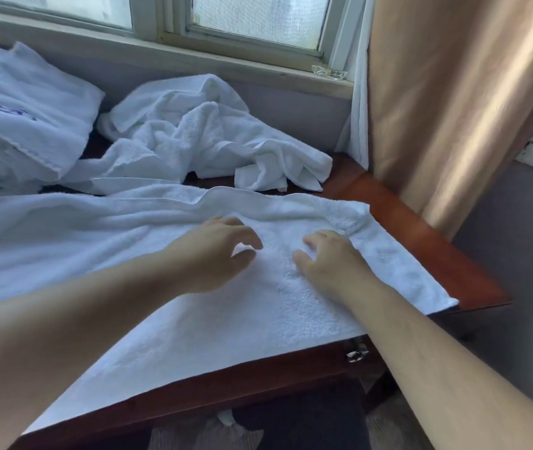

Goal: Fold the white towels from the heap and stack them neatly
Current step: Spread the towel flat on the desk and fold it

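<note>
- Far left: stack of folded white towels (15, 125) at the back of the bench, blue marking on the top one.
- Flat towel (193, 336) spread across the front of the bench, running from the left edge of view to the right-hand corner. Its near edge lies along the bench's front edge and its far edge is rumpled.
- My left hand (216, 251) is on the flat towel near its middle. Fingers bent, tips down on the cloth, thumb tucked under with a bit of towel showing between thumb and forefinger. Can't tell if that's a pinch or just contact.
- Heap (200, 138) of unfolded white towels is behind the flat towel, against the wall under the window (258, 21). It sits just right of the folded stack, and a loose end trails toward the right.
- My right hand (330, 258) is just beside the left, apart from it, also on the flat towel. Fingers spread and only slightly bent, resting on the cloth, grasping nothing.
- Bench (421, 241): red-brown wood, bare at the right corner past the towel.
- Metal drawer pull (357, 352) under the front edge, just left of my right forearm.
- Small clear glass item (327, 72) on the window sill.
- Tan curtain (453, 108) hangs at the right, down behind the bench corner.
</note>
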Demonstrator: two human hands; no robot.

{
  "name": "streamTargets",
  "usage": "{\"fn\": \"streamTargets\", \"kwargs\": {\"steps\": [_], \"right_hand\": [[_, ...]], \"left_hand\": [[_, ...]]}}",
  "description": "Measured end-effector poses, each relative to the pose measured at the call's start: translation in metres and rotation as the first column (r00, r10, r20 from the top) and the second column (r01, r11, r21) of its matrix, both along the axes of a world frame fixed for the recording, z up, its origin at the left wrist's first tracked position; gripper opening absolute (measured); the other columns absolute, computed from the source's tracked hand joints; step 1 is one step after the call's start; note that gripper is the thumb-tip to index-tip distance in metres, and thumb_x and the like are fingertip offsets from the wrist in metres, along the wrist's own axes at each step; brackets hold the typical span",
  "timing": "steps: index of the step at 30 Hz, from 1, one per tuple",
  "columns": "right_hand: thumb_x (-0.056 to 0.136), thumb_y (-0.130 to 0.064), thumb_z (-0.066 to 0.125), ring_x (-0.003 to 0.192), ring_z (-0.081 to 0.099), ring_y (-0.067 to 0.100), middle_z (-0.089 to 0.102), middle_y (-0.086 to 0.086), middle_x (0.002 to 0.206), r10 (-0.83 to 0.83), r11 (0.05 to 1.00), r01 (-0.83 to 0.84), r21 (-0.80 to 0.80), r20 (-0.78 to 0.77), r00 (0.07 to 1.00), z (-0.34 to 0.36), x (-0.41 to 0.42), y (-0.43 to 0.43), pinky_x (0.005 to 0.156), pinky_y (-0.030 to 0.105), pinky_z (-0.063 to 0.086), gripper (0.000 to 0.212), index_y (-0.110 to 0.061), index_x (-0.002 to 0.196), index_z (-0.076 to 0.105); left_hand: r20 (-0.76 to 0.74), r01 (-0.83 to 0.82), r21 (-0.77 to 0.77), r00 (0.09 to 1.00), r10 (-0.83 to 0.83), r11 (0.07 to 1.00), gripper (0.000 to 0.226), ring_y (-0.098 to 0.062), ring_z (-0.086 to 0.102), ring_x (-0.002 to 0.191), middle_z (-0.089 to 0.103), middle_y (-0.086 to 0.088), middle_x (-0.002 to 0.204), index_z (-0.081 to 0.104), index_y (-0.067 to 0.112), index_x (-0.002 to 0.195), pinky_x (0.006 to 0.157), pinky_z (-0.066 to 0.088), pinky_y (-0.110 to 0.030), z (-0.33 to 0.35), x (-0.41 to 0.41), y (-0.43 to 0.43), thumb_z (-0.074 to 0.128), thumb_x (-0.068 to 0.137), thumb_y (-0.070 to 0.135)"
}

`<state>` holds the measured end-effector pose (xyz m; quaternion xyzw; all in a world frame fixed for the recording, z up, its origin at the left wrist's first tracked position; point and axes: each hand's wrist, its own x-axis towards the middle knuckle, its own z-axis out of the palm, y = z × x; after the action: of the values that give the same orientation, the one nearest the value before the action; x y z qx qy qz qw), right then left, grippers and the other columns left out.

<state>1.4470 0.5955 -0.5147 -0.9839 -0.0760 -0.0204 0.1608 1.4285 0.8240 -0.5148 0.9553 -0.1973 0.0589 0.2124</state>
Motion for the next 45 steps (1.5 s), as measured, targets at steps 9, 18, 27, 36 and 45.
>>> {"fn": "streamTargets", "kwargs": {"steps": [9, 18, 27, 36, 45], "right_hand": [[0.098, -0.047, 0.036, 0.147, 0.024, 0.038, 0.020, 0.017, 0.164, -0.279, 0.951, 0.258, -0.168, -0.119, 0.953, 0.006, 0.082, -0.003, 0.116, 0.048, 0.023, 0.073, -0.012, 0.158, 0.014], [0.092, -0.063, 0.024, 0.141, 0.023, 0.038, 0.016, 0.025, 0.160, -0.447, 0.840, 0.413, -0.353, -0.019, 0.894, -0.002, 0.101, -0.029, 0.104, 0.052, 0.030, 0.077, -0.020, 0.156, 0.025], [0.089, -0.033, 0.049, 0.099, 0.057, 0.032, 0.065, 0.009, 0.092, -0.158, 0.978, 0.187, -0.092, 0.257, 0.953, -0.003, 0.076, 0.006, 0.076, 0.036, 0.039, 0.024, -0.014, 0.078, 0.059], [0.097, -0.059, 0.025, 0.152, 0.008, 0.027, 0.001, -0.003, 0.169, -0.155, 0.972, 0.139, -0.187, -0.073, 0.985, -0.014, 0.123, 0.003, 0.121, 0.054, 0.010, 0.068, -0.035, 0.159, 0.011], [0.091, -0.042, 0.054, 0.107, 0.059, 0.027, 0.064, 0.006, 0.113, -0.323, 0.887, 0.208, 0.412, 0.233, 0.917, -0.017, 0.142, -0.014, 0.084, 0.039, 0.049, 0.046, -0.022, 0.132, 0.045]], "left_hand": [[0.019, -0.076, 0.195, 0.997, 0.074, 0.978, 0.047, -0.019, 0.039, 0.128, 0.044, 0.015, 0.145, 0.048, 0.044, 0.134, 0.105, 0.036, -0.038, -0.018, 0.050, -0.019, 0.040, 0.091, 0.060], [-0.119, -0.186, 0.300, 0.966, 0.230, 0.936, 0.097, -0.022, -0.008, 0.154, -0.002, -0.005, 0.168, 0.004, 0.036, 0.158, 0.123, 0.001, -0.045, -0.024, 0.070, -0.015, 0.014, 0.075, 0.085], [0.064, -0.127, 0.137, 0.991, 0.119, 0.982, 0.046, -0.013, 0.028, 0.140, 0.042, 0.018, 0.149, 0.043, 0.047, 0.141, 0.113, 0.025, -0.040, -0.019, 0.072, -0.011, 0.029, 0.098, 0.052], [0.032, -0.222, 0.169, 0.975, 0.220, 0.960, 0.060, -0.016, 0.025, 0.145, 0.036, 0.010, 0.155, 0.041, 0.041, 0.146, 0.116, 0.021, -0.046, -0.021, 0.108, 0.006, 0.039, 0.090, 0.064], [0.094, -0.256, 0.149, 0.965, 0.244, 0.955, 0.064, -0.018, 0.033, 0.135, 0.043, 0.008, 0.145, 0.045, 0.036, 0.139, 0.110, 0.028, -0.041, -0.023, 0.107, 0.006, 0.026, 0.083, 0.059]]}}
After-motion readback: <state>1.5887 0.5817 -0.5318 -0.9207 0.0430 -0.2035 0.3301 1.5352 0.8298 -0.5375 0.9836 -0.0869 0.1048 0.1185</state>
